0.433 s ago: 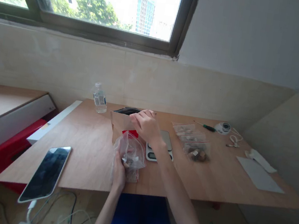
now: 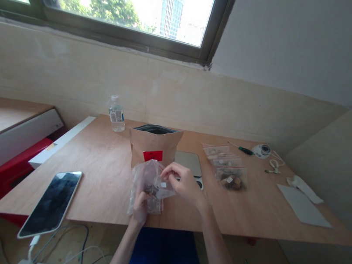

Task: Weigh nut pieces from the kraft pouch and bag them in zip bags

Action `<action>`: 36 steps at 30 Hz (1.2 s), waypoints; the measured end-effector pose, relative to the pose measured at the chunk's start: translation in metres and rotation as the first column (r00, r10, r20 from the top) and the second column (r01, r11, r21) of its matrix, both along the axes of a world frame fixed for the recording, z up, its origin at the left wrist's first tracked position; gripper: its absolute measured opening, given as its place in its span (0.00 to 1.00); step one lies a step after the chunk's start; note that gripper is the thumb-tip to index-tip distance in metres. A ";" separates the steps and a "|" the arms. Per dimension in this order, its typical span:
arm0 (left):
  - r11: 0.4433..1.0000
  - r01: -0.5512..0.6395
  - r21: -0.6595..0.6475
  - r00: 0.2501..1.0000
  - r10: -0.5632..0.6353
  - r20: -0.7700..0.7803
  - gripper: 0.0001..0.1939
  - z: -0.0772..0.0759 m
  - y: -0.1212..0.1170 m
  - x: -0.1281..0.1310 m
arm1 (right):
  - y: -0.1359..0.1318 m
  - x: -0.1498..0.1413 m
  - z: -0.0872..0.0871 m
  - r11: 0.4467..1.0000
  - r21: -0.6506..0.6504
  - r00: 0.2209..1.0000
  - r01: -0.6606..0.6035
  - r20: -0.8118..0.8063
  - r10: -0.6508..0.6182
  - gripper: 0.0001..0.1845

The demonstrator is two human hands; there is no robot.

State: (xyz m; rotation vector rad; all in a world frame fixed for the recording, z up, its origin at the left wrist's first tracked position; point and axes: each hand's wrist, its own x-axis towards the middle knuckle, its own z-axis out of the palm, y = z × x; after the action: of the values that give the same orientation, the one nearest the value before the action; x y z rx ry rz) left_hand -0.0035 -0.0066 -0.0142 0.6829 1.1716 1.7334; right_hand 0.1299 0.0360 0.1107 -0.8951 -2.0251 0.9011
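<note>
A person's right hand [image 2: 184, 185], off the top of a kraft paper pouch [image 2: 154, 142] since a moment earlier, now pinches the upper corner of a clear zip bag [image 2: 145, 185] in a narrow grip, its fingertips [image 2: 167, 170] on the plastic. The left hand [image 2: 140, 208] holds the bag's lower part in a closed grip, just above the front edge of the plywood surface [image 2: 100, 169]. Brown lumps show through the bag, which is held just in front of the pouch.

The pouch stands upright and open, its dark lining visible at the mouth; a red label [image 2: 152, 155] on its front bears marks too small to read. Just to its right, a digital kitchen scale [image 2: 189, 161] shows its platform uncovered, its front end partly behind the right hand. Farther right lie three zip bags [image 2: 231, 178] of brown pieces and a green-handled screwdriver [image 2: 242, 150]. A water bottle [image 2: 116, 114] stands near the back edge, its label unreadable. A smartphone [image 2: 49, 204] lies well left, at the front edge.
</note>
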 end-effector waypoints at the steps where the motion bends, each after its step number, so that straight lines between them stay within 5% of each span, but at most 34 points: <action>1: 0.999 0.024 0.028 1.000 -0.024 0.013 0.27 0.003 -0.001 0.000 | -0.004 0.004 -0.003 1.000 -0.013 1.000 0.005 0.007 -0.005 0.13; 5: 0.975 0.127 0.182 0.991 -0.133 0.021 0.36 0.028 -0.004 -0.002 | -0.011 0.014 -0.012 0.996 -0.093 1.000 0.006 -0.027 -0.008 0.11; 9: 0.972 0.141 0.187 0.989 -0.130 -0.069 0.35 0.046 -0.008 -0.002 | -0.008 0.013 -0.017 0.951 -0.308 0.996 0.005 -0.087 -0.033 0.11; 14: 0.992 0.117 0.051 0.979 -0.106 -0.175 0.26 0.041 -0.012 -0.001 | -0.007 0.008 -0.017 0.890 -0.456 0.994 -0.015 -0.106 -0.038 0.20; 22: 0.993 0.103 0.066 0.928 -0.072 -0.366 0.20 0.036 -0.014 -0.008 | -0.009 0.000 -0.027 0.939 -0.312 0.985 -0.147 -0.131 0.111 0.21; 27: 0.988 0.136 0.076 0.873 -0.083 -0.481 0.21 0.035 -0.018 -0.007 | -0.004 -0.005 -0.042 0.920 -0.373 0.979 -0.119 -0.201 0.045 0.22; 36: 0.999 0.011 0.047 0.843 0.016 -0.538 0.21 0.034 -0.019 -0.003 | -0.003 -0.008 -0.058 0.787 -0.607 0.939 -0.111 -0.323 -0.116 0.24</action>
State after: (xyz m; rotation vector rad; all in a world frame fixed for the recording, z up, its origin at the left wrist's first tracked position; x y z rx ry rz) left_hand -0.0062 -0.0255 0.0193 1.2576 1.5066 1.6193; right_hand 0.1217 0.0330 0.0530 -0.9857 -1.4225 1.6548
